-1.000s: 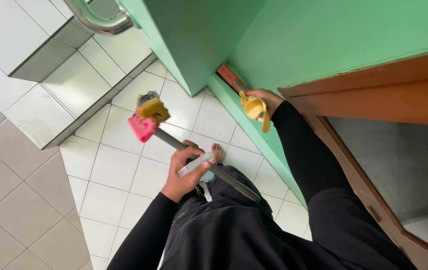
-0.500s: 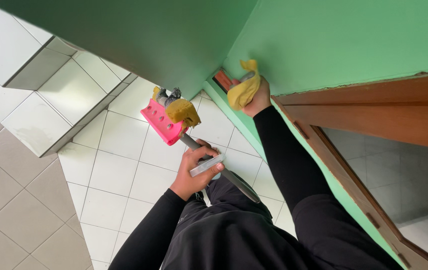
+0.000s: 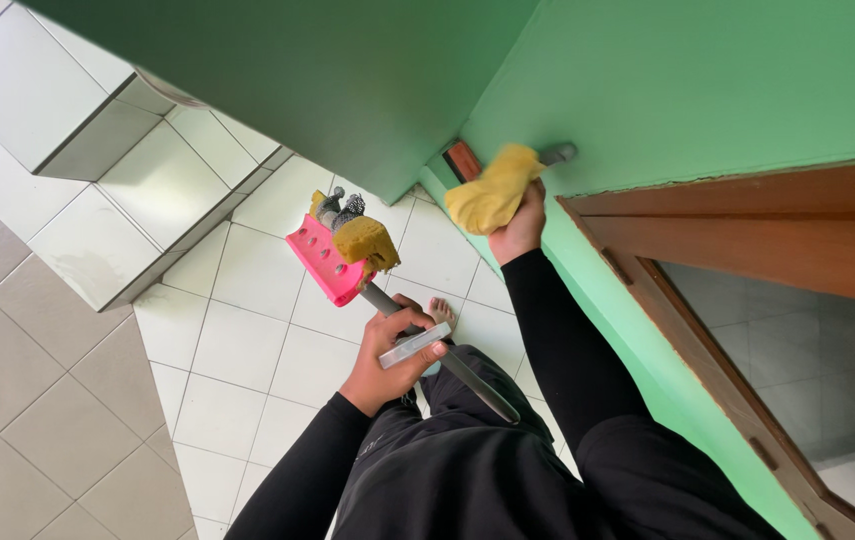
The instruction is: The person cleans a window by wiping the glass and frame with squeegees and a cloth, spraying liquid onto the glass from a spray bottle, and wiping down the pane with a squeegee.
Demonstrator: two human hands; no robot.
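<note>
My right hand (image 3: 517, 230) grips a crumpled yellow cloth (image 3: 492, 190) and presses it against the green wall (image 3: 707, 80), beside a small grey fitting (image 3: 557, 153) and a brown block (image 3: 463, 160). My left hand (image 3: 387, 355) holds a grey handle (image 3: 447, 365) together with a flat silver bar (image 3: 414, 344). The handle ends in a pink head (image 3: 322, 260) that carries a yellow sponge (image 3: 365, 240) and a grey wire scourer (image 3: 339, 208). Both arms wear black sleeves.
A dark green panel (image 3: 297, 70) hangs above the white tiled floor (image 3: 247, 340). A brown wooden door frame (image 3: 747, 240) runs along the right. A tiled step (image 3: 97, 240) sits at left. My bare foot (image 3: 440, 312) shows below the handle.
My right hand has lifted the yellow cloth up the green wall to the grey fitting. The view has shifted, and the pink head now sits closer to my left hand.
</note>
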